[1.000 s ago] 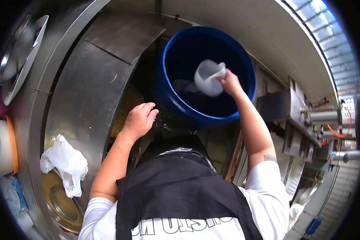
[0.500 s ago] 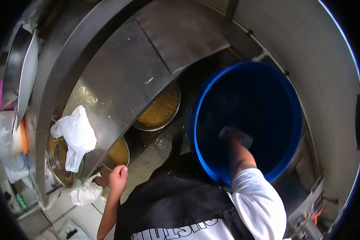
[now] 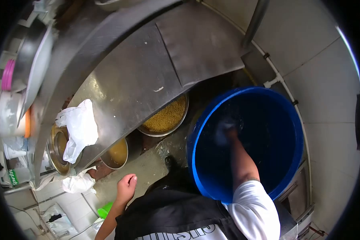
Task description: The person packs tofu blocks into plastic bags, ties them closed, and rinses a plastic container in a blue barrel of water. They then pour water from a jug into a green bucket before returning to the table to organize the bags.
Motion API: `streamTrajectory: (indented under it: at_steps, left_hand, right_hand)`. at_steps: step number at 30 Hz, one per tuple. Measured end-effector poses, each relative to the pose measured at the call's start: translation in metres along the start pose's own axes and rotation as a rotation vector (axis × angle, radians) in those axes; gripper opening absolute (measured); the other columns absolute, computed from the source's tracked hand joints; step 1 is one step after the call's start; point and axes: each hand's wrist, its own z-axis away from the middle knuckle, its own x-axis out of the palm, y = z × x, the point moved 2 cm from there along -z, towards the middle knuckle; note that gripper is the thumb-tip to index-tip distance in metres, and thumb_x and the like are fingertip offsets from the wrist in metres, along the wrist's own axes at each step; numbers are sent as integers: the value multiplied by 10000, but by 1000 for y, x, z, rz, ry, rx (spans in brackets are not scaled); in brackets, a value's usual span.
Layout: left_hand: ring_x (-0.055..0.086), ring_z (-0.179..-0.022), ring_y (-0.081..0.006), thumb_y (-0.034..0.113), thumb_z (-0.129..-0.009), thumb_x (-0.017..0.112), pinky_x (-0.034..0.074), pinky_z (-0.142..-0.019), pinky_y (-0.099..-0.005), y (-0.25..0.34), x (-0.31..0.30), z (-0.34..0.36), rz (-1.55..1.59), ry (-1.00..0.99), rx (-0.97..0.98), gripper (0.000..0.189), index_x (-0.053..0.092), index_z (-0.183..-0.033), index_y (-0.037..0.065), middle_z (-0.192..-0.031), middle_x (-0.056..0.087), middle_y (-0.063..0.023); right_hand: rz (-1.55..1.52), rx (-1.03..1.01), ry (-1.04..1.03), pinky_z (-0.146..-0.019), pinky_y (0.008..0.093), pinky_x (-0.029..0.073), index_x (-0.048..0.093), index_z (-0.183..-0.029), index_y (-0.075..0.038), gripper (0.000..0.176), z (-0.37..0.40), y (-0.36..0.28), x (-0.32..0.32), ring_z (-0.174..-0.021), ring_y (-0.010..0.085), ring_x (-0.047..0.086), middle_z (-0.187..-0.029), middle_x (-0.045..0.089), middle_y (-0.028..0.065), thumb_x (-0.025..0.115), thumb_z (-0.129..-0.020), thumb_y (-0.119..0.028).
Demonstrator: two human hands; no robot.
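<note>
My right arm reaches down into a large blue barrel (image 3: 196, 168). Deep inside it, my right hand (image 3: 231, 132) grips a pale, translucent object (image 3: 222, 136). That object is blurred, and its kind cannot be made out. Around the hand are ripples or splashes, as of water, in the dark interior. To the left of my black apron (image 3: 168, 210), my left hand (image 3: 127, 187) hangs in the air with its fingers curled closed. Nothing shows in it. The nearest thing to it is a metal pot (image 3: 118, 154) of yellowish contents on the floor.
A steel counter (image 3: 124, 76) runs along the left, with a crumpled white plastic bag (image 3: 82, 130) at its edge. Below stands a bowl of yellow grains (image 3: 168, 116). Pipes (image 3: 286, 86) follow the tiled wall at right. A green object (image 3: 105, 210) lies behind my left arm.
My right hand and the pale object have gone deeper into the barrel, and ripples now show around them. My left hand has shifted slightly right and down. The whole view has tilted.
</note>
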Motion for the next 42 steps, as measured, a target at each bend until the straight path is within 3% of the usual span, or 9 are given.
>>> streamTrajectory:
  at_steps: [15, 22, 24, 25, 28, 30, 33, 39, 42]
  left_hand:
    - [683, -836, -130, 211, -1006, 659, 562, -704, -276, 110, 78, -63, 555, -385, 397, 388, 559, -1328, 18, -1086, 692, -94]
    - [665, -729, -184, 364, -1051, 526, 562, -567, -365, 137, 119, -68, 956, -464, -257, 320, 579, -1042, 49, -968, 645, -90]
    - [690, -771, -221, 427, -1065, 476, 596, -602, -408, 106, 154, -117, 1291, -505, -150, 392, 571, -1125, 51, -1066, 646, -116]
    - [700, -835, -241, 442, -1075, 435, 605, -674, -428, 107, 144, -117, 980, -281, 385, 435, 585, -1144, 40, -1089, 656, -122]
    - [681, -1060, -285, 383, -1102, 346, 546, -932, -472, 175, 81, -102, 1506, -277, -169, 505, 684, -1052, 11, -1034, 720, -125]
    - [660, -850, -283, 265, -992, 505, 536, -768, -456, 198, 72, -152, 260, 48, 280, 280, 654, -944, 33, -887, 671, -123]
    - [603, -757, -194, 313, -967, 604, 507, -737, -340, 234, 57, -180, 1359, -170, 173, 278, 639, -1075, 59, -882, 644, -55]
    - [459, -1392, -368, 475, -950, 653, 390, -1114, -525, 134, 36, -251, -101, 22, 511, 723, 466, -1470, 9, -1501, 486, -231]
    - [-110, -1552, -440, 617, -845, 709, -19, -1233, -601, 115, 51, -223, -672, -178, 272, 1215, -28, -1626, 50, -1699, -64, -207]
  right_hand:
    - [58, -562, 273, -739, 440, 554, 652, -1044, 34, 321, 335, -329, -339, -864, 418, 702, -927, 705, 241, 730, -921, -252]
    - [779, -728, -352, -769, 482, 566, 624, -1232, -55, 440, 399, -492, -294, -891, 387, 717, -927, 730, 207, 625, -963, -403]
    - [849, -877, -504, -749, 479, 583, 632, -1167, -3, 465, 389, -525, -257, -847, 404, 722, -882, 730, 229, 635, -954, -416]
    - [839, -1001, -452, -733, 481, 585, 645, -1122, 23, 476, 378, -534, -242, -812, 407, 724, -860, 727, 235, 640, -949, -420]
    - [865, -1015, -335, -762, 458, 573, 653, -1084, 23, 473, 331, -549, -237, -824, 401, 718, -887, 725, 226, 614, -963, -433]
    - [938, -869, -285, -837, 473, 552, 691, -1110, -11, 448, 301, -544, -258, -953, 384, 706, -1080, 711, 225, 608, -980, -431]
    - [707, -548, 36, -848, 483, 538, 659, -1219, -30, 448, 282, -523, -308, -989, 431, 674, -1037, 711, 243, 637, -973, -404]
    - [425, -394, 171, -777, 497, 560, 612, -1032, 16, 433, 248, -364, -326, -914, 459, 688, -925, 703, 280, 735, -901, -378]
    - [559, -131, -181, -940, 467, 539, 627, -1273, -4, 555, 199, -274, -280, -1097, 410, 670, -1140, 697, 259, 726, -897, -400]
